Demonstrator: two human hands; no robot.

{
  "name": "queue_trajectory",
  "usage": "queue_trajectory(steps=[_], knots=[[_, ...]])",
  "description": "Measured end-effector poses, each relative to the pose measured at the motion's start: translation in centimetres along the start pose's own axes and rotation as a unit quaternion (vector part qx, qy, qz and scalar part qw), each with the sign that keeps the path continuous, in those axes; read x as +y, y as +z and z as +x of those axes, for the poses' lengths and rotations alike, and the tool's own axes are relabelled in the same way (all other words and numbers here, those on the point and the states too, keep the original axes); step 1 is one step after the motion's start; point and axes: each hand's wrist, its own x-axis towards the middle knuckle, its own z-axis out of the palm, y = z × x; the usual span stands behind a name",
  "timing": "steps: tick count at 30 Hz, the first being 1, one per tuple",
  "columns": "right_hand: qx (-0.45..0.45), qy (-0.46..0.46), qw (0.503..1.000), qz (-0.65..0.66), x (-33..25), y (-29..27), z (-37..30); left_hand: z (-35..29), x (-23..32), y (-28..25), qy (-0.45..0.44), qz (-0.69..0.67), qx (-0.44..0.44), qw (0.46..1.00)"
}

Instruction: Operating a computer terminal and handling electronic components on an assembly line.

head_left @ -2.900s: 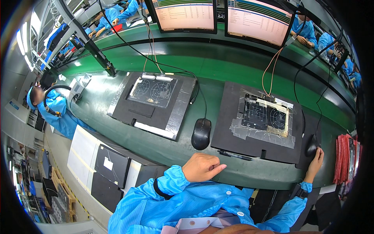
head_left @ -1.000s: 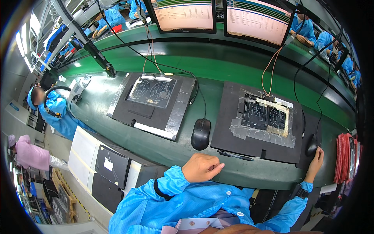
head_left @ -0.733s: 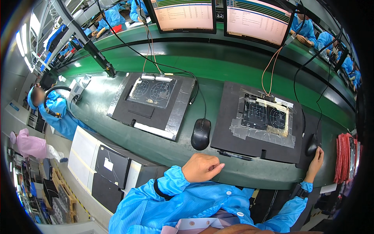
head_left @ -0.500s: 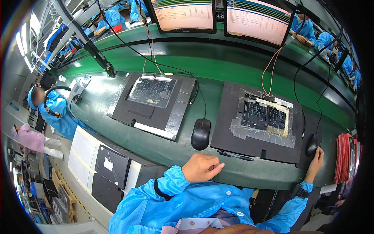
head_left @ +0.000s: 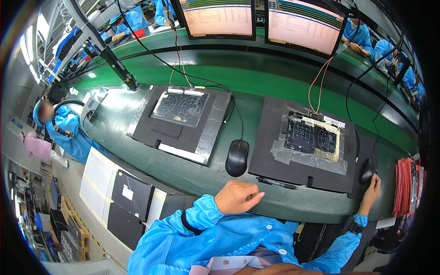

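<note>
My right hand (head_left: 370, 192) rests on a black computer mouse (head_left: 367, 171) at the far right, its fingers on the mouse's near end. My left hand (head_left: 239, 197) is curled into a loose fist at the near edge of the green bench (head_left: 206, 176), with nothing visible in it. A second black mouse (head_left: 237, 158) lies just beyond that fist, untouched. Between my hands is a black foam board (head_left: 305, 176) bearing a taped panel with printed targets (head_left: 314, 136). A black pen (head_left: 277, 183) lies along the board's near edge.
Farther left lies another black board (head_left: 167, 133) with a target panel (head_left: 180, 108). Two monitors (head_left: 215, 18) stand at the back, with cables hanging down. Red folders (head_left: 404, 185) are stacked at the right edge. A co-worker in blue (head_left: 73, 130) is at the left.
Both my hands stay where they were, the right one still on the mouse. In the left background, a person in pink has moved slightly left and farther away.
</note>
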Motion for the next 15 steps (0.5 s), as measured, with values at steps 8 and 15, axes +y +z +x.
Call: queue_trajectory(steps=[8,15], knots=[[0.005,0.002,1.000,-0.006,-1.04,0.14,-0.27,-0.09,-0.10,0.10,0.001,0.002,-0.001,1.000],[-0.001,0.004,1.000,-0.005,-1.01,0.07,-0.29,-0.04,0.04,-0.02,0.001,0.006,-0.002,1.000]])
